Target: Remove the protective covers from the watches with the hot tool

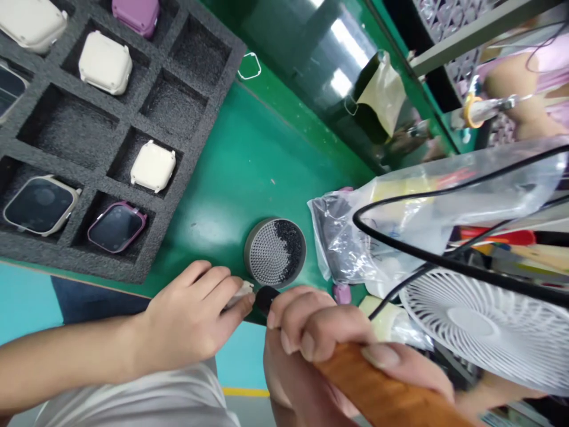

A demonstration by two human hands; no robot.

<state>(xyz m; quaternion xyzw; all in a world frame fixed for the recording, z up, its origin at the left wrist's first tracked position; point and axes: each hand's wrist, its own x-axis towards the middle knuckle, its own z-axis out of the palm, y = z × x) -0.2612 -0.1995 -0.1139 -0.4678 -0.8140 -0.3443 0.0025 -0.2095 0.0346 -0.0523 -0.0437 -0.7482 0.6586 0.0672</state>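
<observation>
My left hand is closed around a small white watch case, most of it hidden by the fingers. My right hand grips a screwdriver with an orange, wood-like body and a black nose. That nose points at the watch case, close to my left fingertips; I cannot tell whether the tip touches it. Just beyond both hands stands a round grey dish with a perforated floor. Tiny black pieces, apparently screws, cover its right side.
A dark foam tray at upper left holds several watch cases in its pockets. On the right lie a clear plastic bag, a black cable and a white fan. A small purple part lies near my right hand. Another person's arm shows at upper right.
</observation>
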